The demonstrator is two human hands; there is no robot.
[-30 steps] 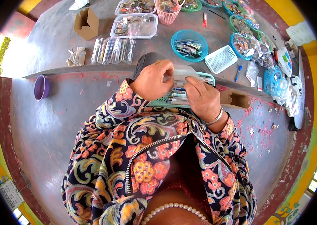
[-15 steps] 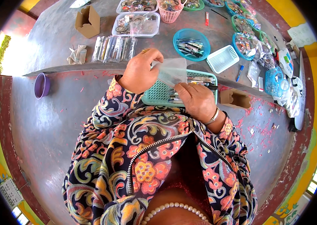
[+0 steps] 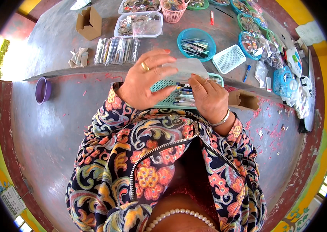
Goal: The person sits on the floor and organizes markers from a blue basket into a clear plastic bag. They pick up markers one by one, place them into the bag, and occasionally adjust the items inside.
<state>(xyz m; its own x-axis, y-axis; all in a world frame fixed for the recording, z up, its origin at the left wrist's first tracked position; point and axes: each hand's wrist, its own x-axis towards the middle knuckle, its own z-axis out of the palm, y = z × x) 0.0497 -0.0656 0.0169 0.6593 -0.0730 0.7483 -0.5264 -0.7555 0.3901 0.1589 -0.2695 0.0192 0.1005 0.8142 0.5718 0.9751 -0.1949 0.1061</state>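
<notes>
A clear plastic bag (image 3: pixel 189 67) is held up over a mint green basket (image 3: pixel 166 101) in front of my body. My right hand (image 3: pixel 212 96) pinches the bag's near right edge between thumb and fingers. At the bag's left side is my left hand (image 3: pixel 142 83), with a ring on one finger. Its fingers and thumb are spread, and the fingertips overlap the bag's edge; whether they touch it I cannot tell. Several pens (image 3: pixel 185 97) lie in the basket between my hands, partly hidden by them.
On the table ahead are bagged pens (image 3: pixel 117 51), a blue bowl of pens (image 3: pixel 196 45), a white basket (image 3: pixel 229 59) and a blue marker (image 3: pixel 247 73). A cardboard box (image 3: pixel 243 100) sits right of the mint basket. A purple tub (image 3: pixel 43 90) stands at left.
My left hand has opened from a closer grip at the bag's left edge, its fingers spreading. My right hand has shifted slightly right and up, still pinching the bag.
</notes>
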